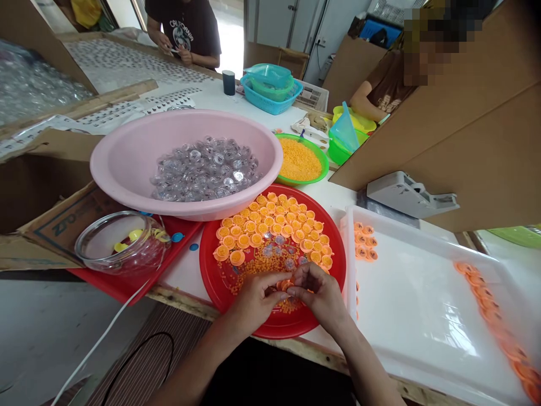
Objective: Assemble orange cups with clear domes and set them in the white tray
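Over the near part of a round red tray (208, 265), my left hand (256, 299) and my right hand (323, 293) meet with fingers pinched. Small orange plastic pieces (284, 286) show between the fingertips, and the fingers partly cover them. Many round orange cup-shaped pieces (250, 226) are spread across the far half of the tray. Tiny yellow-orange beads (257, 264) and a few clear round caps (289, 263) lie loose nearer my hands.
A pink basin (122, 152) of clear round caps stands behind the tray, beside a green bowl (324, 163) of beads. On the right, a white tray (406, 304) carries rows of orange pieces. A glass bowl (97, 231) sits left. Two other people work across the table.
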Action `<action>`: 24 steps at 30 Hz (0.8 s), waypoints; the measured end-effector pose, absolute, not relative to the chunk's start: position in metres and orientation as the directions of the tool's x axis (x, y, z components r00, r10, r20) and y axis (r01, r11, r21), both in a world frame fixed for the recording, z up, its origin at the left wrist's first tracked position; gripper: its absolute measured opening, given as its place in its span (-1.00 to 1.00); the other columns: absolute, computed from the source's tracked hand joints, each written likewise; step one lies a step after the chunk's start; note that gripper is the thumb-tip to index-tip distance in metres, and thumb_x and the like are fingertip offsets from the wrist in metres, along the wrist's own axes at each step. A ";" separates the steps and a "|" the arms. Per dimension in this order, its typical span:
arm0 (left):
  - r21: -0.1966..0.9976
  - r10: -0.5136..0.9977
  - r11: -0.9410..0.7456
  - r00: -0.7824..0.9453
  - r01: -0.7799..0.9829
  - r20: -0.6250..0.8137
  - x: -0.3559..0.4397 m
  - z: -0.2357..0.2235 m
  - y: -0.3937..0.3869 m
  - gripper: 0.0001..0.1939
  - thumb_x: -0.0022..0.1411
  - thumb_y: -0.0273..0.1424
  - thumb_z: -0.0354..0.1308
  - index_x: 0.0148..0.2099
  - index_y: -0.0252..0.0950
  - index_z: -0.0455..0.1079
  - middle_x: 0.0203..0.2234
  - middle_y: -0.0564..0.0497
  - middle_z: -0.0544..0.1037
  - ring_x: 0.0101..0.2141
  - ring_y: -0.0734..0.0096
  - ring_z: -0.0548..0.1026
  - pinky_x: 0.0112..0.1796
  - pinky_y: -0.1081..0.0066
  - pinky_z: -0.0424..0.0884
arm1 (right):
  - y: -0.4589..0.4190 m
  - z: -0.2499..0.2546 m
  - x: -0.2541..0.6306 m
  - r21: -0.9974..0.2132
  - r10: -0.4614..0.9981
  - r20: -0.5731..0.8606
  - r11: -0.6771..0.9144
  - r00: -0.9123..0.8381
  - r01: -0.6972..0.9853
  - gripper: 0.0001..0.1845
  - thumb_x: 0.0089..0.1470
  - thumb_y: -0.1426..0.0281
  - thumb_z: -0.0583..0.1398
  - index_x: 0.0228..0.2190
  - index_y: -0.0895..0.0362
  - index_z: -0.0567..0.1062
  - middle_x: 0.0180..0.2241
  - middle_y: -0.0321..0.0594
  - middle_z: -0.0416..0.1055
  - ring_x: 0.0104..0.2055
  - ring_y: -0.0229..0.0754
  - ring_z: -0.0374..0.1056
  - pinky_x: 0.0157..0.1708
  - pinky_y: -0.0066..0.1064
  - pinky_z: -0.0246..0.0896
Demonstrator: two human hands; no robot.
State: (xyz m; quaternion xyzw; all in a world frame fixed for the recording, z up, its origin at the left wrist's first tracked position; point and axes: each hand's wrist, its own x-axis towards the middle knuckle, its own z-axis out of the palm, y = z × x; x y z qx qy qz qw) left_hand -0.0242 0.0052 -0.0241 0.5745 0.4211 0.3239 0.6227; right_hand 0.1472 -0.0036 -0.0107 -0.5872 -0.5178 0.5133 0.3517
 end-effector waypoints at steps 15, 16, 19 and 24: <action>0.983 0.941 0.182 0.297 -0.028 -0.165 -0.017 -0.026 -0.002 -0.71 0.15 -0.57 0.10 -0.07 -0.23 0.36 -0.15 -0.04 0.57 -0.07 0.25 0.52 -0.04 0.30 0.42 | -0.013 -0.018 0.146 -0.790 0.986 -0.015 0.088 -0.163 0.606 -0.88 0.15 0.32 0.17 -0.26 0.07 0.47 -0.35 -0.17 0.41 -0.31 -0.10 0.34 -0.28 -0.27 0.28; 0.980 0.943 0.194 0.282 -0.039 -0.176 -0.016 -0.027 -0.003 -0.71 0.14 -0.57 0.11 -0.08 -0.23 0.36 -0.15 -0.04 0.57 -0.06 0.25 0.51 -0.04 0.30 0.42 | -0.014 -0.021 0.143 -0.777 0.986 0.002 0.108 -0.168 0.621 -0.88 0.16 0.33 0.15 -0.26 0.08 0.45 -0.33 -0.15 0.42 -0.30 -0.09 0.34 -0.26 -0.27 0.27; 0.968 0.944 0.233 0.259 -0.088 -0.204 -0.013 -0.027 -0.005 -0.66 0.11 -0.59 0.13 -0.06 -0.22 0.33 -0.17 -0.03 0.58 -0.07 0.26 0.52 -0.06 0.32 0.43 | -0.017 -0.023 0.135 -0.789 0.987 -0.003 0.096 -0.159 0.607 -0.85 0.18 0.32 0.12 -0.23 0.09 0.43 -0.31 -0.13 0.43 -0.28 -0.06 0.37 -0.26 -0.26 0.29; 0.978 0.932 0.210 0.304 -0.014 -0.196 -0.025 -0.029 0.006 -0.56 0.15 -0.45 0.16 0.10 -0.18 0.28 -0.11 -0.06 0.55 -0.15 0.24 0.54 -0.17 0.29 0.48 | -0.008 -0.005 0.159 -0.903 0.989 -0.137 -0.101 -0.056 0.418 -0.71 0.12 0.20 0.18 -0.18 0.10 0.45 -0.29 -0.14 0.50 -0.30 -0.09 0.43 -0.31 -0.30 0.37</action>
